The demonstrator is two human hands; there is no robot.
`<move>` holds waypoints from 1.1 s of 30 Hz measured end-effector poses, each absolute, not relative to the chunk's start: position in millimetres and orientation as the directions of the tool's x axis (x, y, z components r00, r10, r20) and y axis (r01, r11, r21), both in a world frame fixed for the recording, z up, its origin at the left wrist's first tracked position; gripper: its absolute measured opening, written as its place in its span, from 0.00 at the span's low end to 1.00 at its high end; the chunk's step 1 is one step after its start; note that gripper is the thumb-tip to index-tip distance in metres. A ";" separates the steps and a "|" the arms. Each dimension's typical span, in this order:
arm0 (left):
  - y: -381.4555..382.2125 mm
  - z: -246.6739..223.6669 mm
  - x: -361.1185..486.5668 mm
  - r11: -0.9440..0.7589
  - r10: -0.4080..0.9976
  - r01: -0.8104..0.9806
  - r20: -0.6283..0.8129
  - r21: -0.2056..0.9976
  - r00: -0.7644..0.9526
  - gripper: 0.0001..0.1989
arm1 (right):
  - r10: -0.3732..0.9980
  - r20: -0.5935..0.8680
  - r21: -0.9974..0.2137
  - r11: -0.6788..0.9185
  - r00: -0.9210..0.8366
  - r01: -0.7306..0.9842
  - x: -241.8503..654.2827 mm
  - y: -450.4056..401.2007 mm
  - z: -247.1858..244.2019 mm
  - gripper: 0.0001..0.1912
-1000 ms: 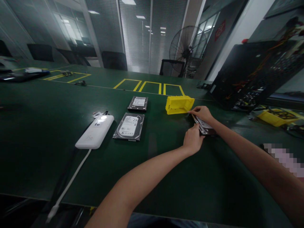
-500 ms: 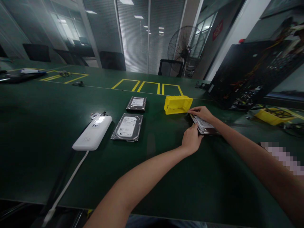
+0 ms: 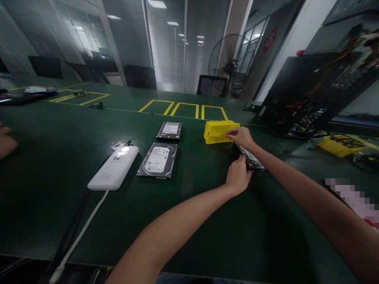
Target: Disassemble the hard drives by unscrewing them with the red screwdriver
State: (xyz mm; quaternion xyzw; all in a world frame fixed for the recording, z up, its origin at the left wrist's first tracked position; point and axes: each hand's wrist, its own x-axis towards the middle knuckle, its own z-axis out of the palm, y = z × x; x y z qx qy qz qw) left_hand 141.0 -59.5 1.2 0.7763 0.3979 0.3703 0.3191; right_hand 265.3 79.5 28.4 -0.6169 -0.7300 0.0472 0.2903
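A white cable [image 3: 89, 222] ran from the near left of the green table [image 3: 207, 236] to a white power pack [image 3: 114, 169], which lay flat. Just right of the pack, the near drive [image 3: 158, 159] lay label side up, probably so that its print could be read. At the right, the left hand [image 3: 237, 174] was closed on the near left edge of the held drive [image 3: 251, 158], thumb above; this grip presumably steadied the part against the table. The right forearm covered some of that drive. Beyond it, the right hand [image 3: 242, 137] had its fingertips brought close together in front of the yellow bin [image 3: 217, 132]; whether they held a small item, or touched the bin, could not be told. The bin stood just beyond the held drive, likely placed there for a short reach. To its left lay the far drive [image 3: 169, 130], apparently lined up with the near drive for order. Another person's hand [image 3: 7, 142] showed at the left edge. At far right, a yellow tray [image 3: 340, 146] contained dark cables, near a black computer case [image 3: 302, 94]. Yellow tape outlines [image 3: 185, 103] marked the table's far side, perhaps as parking spaces for parts.
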 end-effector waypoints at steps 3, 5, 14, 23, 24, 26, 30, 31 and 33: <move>-59.6 1.5 141.0 -0.472 0.858 0.387 0.312 0.792 0.407 0.22 | 0.927 0.369 -0.323 0.192 -0.064 0.927 245.9 91.7 28.3 0.14; -60.0 2.5 140.6 -0.466 0.859 0.389 0.302 0.795 0.413 0.22 | 0.931 0.358 -0.285 0.178 -0.068 0.942 241.4 96.3 30.1 0.16; -61.8 3.7 140.5 -0.479 0.853 0.364 0.326 0.799 0.407 0.24 | 0.916 0.375 -0.311 -0.020 0.142 0.950 333.2 62.1 42.9 0.24; -62.6 5.6 138.7 -0.488 0.842 0.323 0.341 0.810 0.417 0.21 | 0.902 0.235 -0.249 -0.304 0.362 0.919 359.6 46.6 18.4 0.28; -62.7 5.5 138.8 -0.483 0.846 0.328 0.336 0.812 0.415 0.21 | 0.896 0.228 -0.236 -0.328 0.380 0.915 357.0 46.5 17.9 0.28; -62.6 5.0 139.0 -0.481 0.848 0.334 0.334 0.811 0.412 0.21 | 0.891 0.216 -0.208 -0.358 0.400 0.910 353.2 46.0 18.0 0.27; -62.3 4.7 139.2 -0.486 0.845 0.334 0.336 0.808 0.415 0.20 | 0.885 0.222 -0.167 -0.380 0.410 0.910 350.3 43.0 20.3 0.23; -62.4 5.0 139.1 -0.487 0.844 0.333 0.337 0.807 0.418 0.20 | 0.883 0.227 -0.162 -0.381 0.410 0.910 349.8 42.0 20.9 0.23; -63.0 6.2 138.9 -0.484 0.846 0.338 0.332 0.807 0.418 0.20 | 0.880 0.239 -0.157 -0.383 0.411 0.910 348.3 40.4 21.5 0.22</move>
